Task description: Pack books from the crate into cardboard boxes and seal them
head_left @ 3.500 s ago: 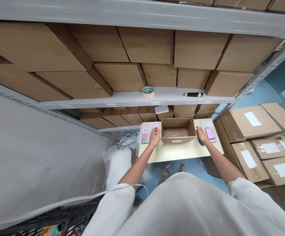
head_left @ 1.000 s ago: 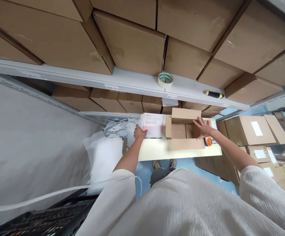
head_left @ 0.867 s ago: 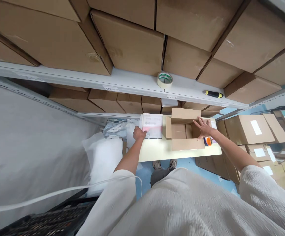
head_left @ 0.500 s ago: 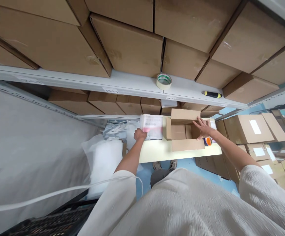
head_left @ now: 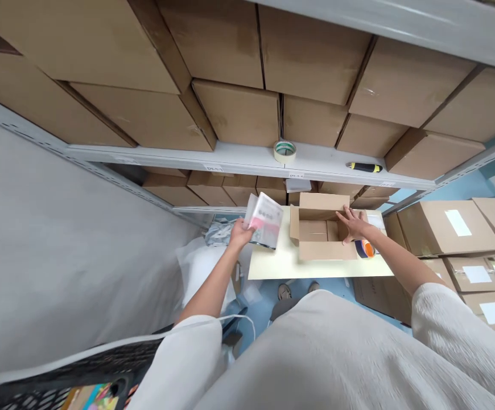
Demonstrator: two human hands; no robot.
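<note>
My left hand (head_left: 241, 232) grips a thin stack of printed packets (head_left: 266, 221), white and pink in a clear sleeve, tilted above the left end of a pale yellow board (head_left: 279, 266). On that board stands an open cardboard box (head_left: 326, 250) with its flaps spread; the part of its inside that shows holds nothing. My right hand (head_left: 353, 224) rests with spread fingers on the box's right side. Just right of the box lies a roll of tape (head_left: 364, 248) with an orange core, partly under my right wrist.
A metal shelf (head_left: 239, 155) full of cartons runs across the front, with a cream tape roll (head_left: 284, 152) and a yellow-black cutter (head_left: 364, 167) on its edge. Labelled cartons (head_left: 452, 228) stand at right. White wrapping (head_left: 205, 267) lies at left, above a black crate (head_left: 55, 370).
My left hand has lifted the packets off the board and tilted them. My right hand has stayed at the box. The view has shifted, showing more of the upper cartons and the crate.
</note>
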